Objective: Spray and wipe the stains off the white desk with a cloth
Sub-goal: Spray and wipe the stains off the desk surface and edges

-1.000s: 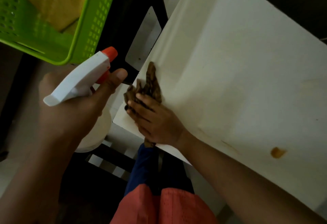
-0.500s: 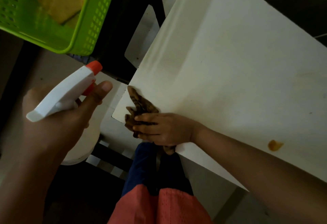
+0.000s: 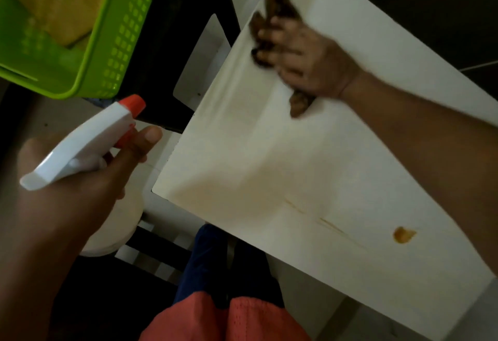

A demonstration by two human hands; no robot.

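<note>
- Your right hand (image 3: pixel 307 60) lies flat on the white desk (image 3: pixel 336 168) toward its far left edge, fingers spread and pressing down on a brown cloth (image 3: pixel 277 3); the hand is blurred.
- The cloth is bunched under your palm, one end poking out past your fingertips on the far side and another end showing below the heel of your hand (image 3: pixel 299 105).
- Your left hand (image 3: pixel 78 192) is off the desk to the left, closed around the neck of a spray bottle (image 3: pixel 80 149), with the thumb stretched along the side of the white spray head.
- The bottle's orange nozzle (image 3: pixel 133 103) points up and to the right, toward the desk; its pale round body shows below your hand (image 3: pixel 118 230).
- An orange-brown stain (image 3: pixel 403 234) sits on the desk toward the near right, well apart from the cloth.
- A thin brownish streak (image 3: pixel 323 220) runs diagonally across the surface just left of that blot, and a faint yellowish smear (image 3: pixel 242 192) spreads near the desk's near left corner.
- A green plastic basket (image 3: pixel 113 52) stands at the far left, with a yellow cloth (image 3: pixel 59 9) lying inside it.
- Your blue and red clothing (image 3: pixel 215 313) shows at the near edge, below the desk.
</note>
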